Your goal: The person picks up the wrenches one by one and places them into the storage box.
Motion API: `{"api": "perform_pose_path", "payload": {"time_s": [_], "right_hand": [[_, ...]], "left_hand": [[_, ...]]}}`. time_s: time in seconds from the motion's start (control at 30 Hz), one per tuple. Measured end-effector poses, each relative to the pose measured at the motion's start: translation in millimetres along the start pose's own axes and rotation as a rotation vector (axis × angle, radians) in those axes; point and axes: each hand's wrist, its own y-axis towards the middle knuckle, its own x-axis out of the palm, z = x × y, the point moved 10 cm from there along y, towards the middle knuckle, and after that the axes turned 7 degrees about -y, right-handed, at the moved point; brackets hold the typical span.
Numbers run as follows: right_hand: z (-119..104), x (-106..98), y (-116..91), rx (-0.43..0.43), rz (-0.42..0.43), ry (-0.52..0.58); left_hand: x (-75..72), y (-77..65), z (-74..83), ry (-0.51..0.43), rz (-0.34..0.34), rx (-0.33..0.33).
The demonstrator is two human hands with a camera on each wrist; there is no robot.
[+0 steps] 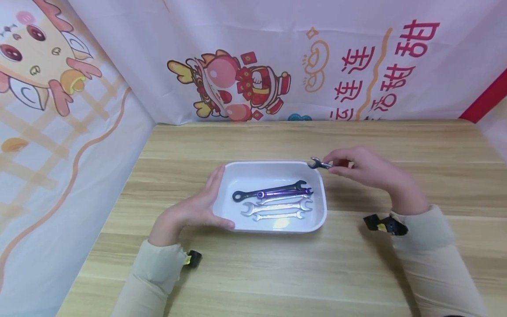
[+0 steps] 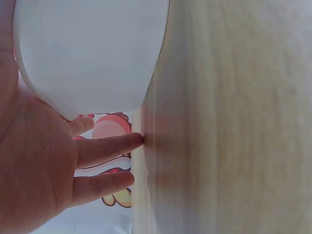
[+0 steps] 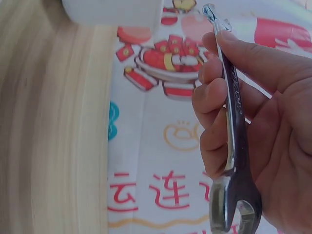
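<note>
A white tray (image 1: 273, 227) stands on the table with several wrenches lying in it. Among them are a black combination wrench (image 1: 267, 192), a purple wrench (image 1: 283, 193) and silver open-end wrenches (image 1: 277, 207). My left hand (image 1: 200, 204) lies against the tray's left end, thumb along the near side; in the left wrist view its fingers (image 2: 109, 148) are straight beside the tray wall. Over the tray's far right corner, my right hand (image 1: 366, 167) grips a double open-end wrench (image 3: 234, 117) between thumb and curled fingers. Its jaw end points left in the head view.
The wood-grain table (image 1: 277, 273) ends at the back against a printed white cloth (image 1: 245, 26). Another printed cloth (image 1: 59, 176) hangs along the left side. Both wrists carry small black devices (image 1: 386, 224).
</note>
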Motion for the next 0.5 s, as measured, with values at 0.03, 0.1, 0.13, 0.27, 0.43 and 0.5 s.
{"api": "perform_pose_path", "payload": {"time_s": [0.03,0.1,0.13,0.27,0.43,0.5], "right_hand": [[-3.7,1.7,1.8,-0.008,-0.008,0.006],[-11.2,4.2,5.1,-0.028,-0.02,0.011],[-15.4,5.1,6.7,-0.041,-0.024,0.01],[-33.4,10.2,13.4,-0.098,-0.051,0.004],[-58.0,21.7,20.0,-0.187,-0.1,0.027],[-67.6,26.9,21.1,-0.224,-0.125,0.055]], "left_hand": [[-0.2,0.0,0.0,0.0,0.001,-0.003],[-0.6,0.4,0.9,0.0,0.003,-0.002],[-0.7,0.6,1.1,0.0,0.003,-0.001],[-1.3,1.5,1.8,0.003,0.008,0.002],[-1.7,1.2,-1.6,0.002,0.015,-0.005],[-0.6,0.5,-3.3,0.005,0.012,-0.012]]}}
